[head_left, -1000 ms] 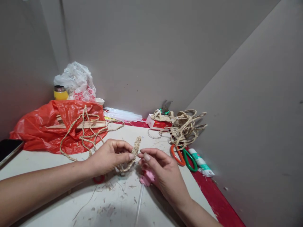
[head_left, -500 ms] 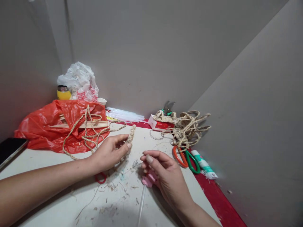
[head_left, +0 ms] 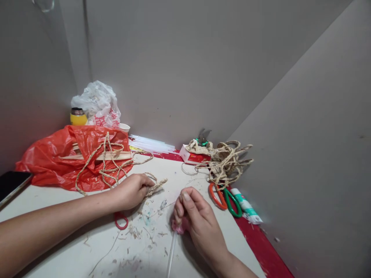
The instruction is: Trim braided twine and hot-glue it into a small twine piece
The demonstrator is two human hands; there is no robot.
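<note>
My left hand (head_left: 135, 191) is closed around a braided straw cord (head_left: 156, 187), whose bundled end pokes out past the fingers, low over the white tabletop. A loose length of that braid loops over the red bag behind the hand. My right hand (head_left: 197, 218) is raised with thumb and fingertips pinched together; anything between them is too small to make out. Under its palm sits a pink tool (head_left: 177, 227), mostly hidden, with a clear glue stick (head_left: 172, 255) running out of it towards me. A red ring-shaped handle (head_left: 121, 221) shows below my left wrist.
At the right lie a tangled braid heap (head_left: 228, 162), scissors with orange and green handles (head_left: 220, 197) and a green-white tube (head_left: 246, 206). Leftward are a red plastic bag (head_left: 52, 154), a phone (head_left: 13, 187) and a yellow jar (head_left: 78, 117). Clear sticks (head_left: 150, 143) lie behind. Grey walls enclose the table.
My left hand has turned over and lowered the braid, which stood upright before and now lies nearly flat. The right hand's fingers have drawn in closer together above the pink tool.
</note>
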